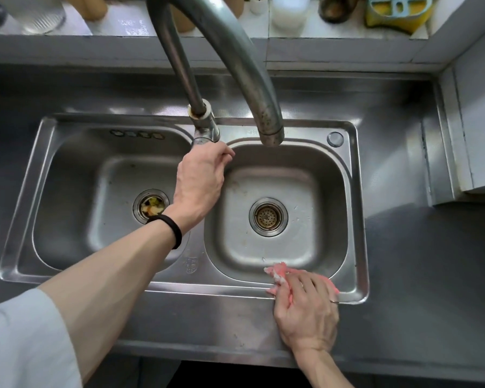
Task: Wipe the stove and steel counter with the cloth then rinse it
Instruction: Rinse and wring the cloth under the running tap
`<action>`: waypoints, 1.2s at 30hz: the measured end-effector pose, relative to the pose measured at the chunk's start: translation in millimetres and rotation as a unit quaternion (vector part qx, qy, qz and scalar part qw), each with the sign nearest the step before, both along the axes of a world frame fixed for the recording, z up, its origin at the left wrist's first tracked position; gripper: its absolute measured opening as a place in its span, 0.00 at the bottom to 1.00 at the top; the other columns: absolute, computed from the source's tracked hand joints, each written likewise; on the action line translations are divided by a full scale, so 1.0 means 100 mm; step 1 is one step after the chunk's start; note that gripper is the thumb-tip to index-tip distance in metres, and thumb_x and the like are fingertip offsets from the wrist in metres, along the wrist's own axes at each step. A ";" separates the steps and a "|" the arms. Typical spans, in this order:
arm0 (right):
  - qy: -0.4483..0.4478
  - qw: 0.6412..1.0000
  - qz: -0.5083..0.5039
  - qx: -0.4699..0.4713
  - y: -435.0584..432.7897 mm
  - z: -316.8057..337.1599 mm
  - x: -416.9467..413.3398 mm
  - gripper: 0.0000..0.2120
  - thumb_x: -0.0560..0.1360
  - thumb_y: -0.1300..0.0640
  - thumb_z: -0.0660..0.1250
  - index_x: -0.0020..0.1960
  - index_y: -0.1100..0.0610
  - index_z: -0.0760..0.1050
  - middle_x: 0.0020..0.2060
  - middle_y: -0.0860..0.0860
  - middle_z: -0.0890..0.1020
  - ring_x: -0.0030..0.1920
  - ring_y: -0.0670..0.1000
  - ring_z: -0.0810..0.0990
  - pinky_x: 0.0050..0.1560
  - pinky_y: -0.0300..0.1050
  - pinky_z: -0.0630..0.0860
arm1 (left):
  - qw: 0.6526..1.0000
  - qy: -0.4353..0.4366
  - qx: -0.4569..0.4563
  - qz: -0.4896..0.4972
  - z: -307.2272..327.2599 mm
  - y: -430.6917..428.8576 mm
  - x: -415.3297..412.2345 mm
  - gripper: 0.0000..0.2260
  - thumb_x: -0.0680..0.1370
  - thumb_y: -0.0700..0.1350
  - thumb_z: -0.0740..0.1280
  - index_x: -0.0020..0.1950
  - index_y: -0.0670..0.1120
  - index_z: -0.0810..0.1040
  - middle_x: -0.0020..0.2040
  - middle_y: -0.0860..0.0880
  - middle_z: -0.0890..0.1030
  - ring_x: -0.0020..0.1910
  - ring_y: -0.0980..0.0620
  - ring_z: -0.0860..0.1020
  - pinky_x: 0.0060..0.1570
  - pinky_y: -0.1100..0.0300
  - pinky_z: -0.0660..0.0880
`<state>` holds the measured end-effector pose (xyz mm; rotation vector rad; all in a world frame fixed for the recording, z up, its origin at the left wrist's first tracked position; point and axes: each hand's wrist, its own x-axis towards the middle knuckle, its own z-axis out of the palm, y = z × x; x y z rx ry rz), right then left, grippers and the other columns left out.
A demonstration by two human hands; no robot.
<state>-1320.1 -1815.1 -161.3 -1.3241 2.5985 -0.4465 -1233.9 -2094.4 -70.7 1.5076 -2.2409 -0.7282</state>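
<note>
The work looks to be at its last stage, the rinse. The right hand (305, 312) grips the bunched pink cloth (277, 273), fingers curled over it, and holds it on the front rim of the sink's right bowl (329, 191). The left hand (202, 175) reaches across with its fingers wrapped round the tap base (205, 127), probably to turn the water on. No water shows at the spout (269, 130), and the bowl looks mostly dry, so rinsing has not begun. The stove is out of view. The steel desk (403, 247) around the sink shows no obvious mess, so wiping is probably done, though I cannot be sure.
</note>
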 end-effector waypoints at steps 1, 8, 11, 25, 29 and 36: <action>0.001 1.000 0.002 -0.002 0.00 0.00 0.00 0.13 0.76 0.52 0.62 0.47 0.52 0.86 0.47 0.48 0.87 0.51 0.56 0.85 0.58 0.56 0.77 | 1.000 0.001 0.000 -0.003 -0.01 0.00 0.02 0.07 0.83 0.42 0.67 0.55 0.46 0.85 0.53 0.47 0.86 0.54 0.44 0.81 0.56 0.49 0.77; 0.005 1.000 -0.001 -0.013 -0.01 0.01 0.00 0.14 0.76 0.52 0.62 0.48 0.52 0.86 0.48 0.48 0.87 0.52 0.56 0.85 0.59 0.56 0.77 | 1.000 0.004 -0.005 -0.019 -0.05 -0.01 0.05 0.07 0.83 0.42 0.67 0.54 0.46 0.85 0.52 0.47 0.85 0.54 0.43 0.81 0.55 0.47 0.76; 0.011 1.000 0.003 -0.016 -0.02 0.01 0.00 0.14 0.76 0.53 0.62 0.47 0.52 0.86 0.48 0.47 0.87 0.52 0.55 0.85 0.59 0.55 0.76 | 1.000 0.004 -0.007 -0.018 -0.06 -0.02 0.05 0.07 0.83 0.42 0.67 0.54 0.46 0.85 0.51 0.47 0.85 0.52 0.44 0.80 0.54 0.48 0.76; -0.199 0.980 0.017 0.012 -0.03 0.25 -0.23 0.16 0.83 0.49 0.58 0.48 0.50 0.84 0.39 0.44 0.85 0.44 0.52 0.81 0.55 0.56 0.76 | 0.999 0.023 0.038 0.001 -0.07 -0.03 0.06 0.08 0.83 0.45 0.65 0.57 0.50 0.84 0.55 0.50 0.85 0.57 0.47 0.81 0.59 0.52 0.76; -0.315 0.947 0.003 0.059 -0.09 0.38 -0.35 0.24 0.82 0.37 0.50 0.67 0.41 0.79 0.44 0.44 0.87 0.49 0.50 0.84 0.56 0.53 0.78 | 0.996 0.075 0.043 0.013 -0.03 0.11 0.09 0.13 0.84 0.41 0.63 0.66 0.47 0.81 0.64 0.50 0.83 0.64 0.51 0.79 0.66 0.62 0.71; -0.169 0.984 0.041 0.034 -0.25 0.77 -0.51 0.18 0.84 0.37 0.49 0.68 0.33 0.72 0.60 0.33 0.81 0.55 0.47 0.81 0.45 0.42 0.75 | 0.988 0.139 -0.013 0.061 -0.04 0.48 0.20 0.17 0.81 0.34 0.60 0.65 0.43 0.82 0.67 0.46 0.80 0.68 0.53 0.77 0.71 0.67 0.68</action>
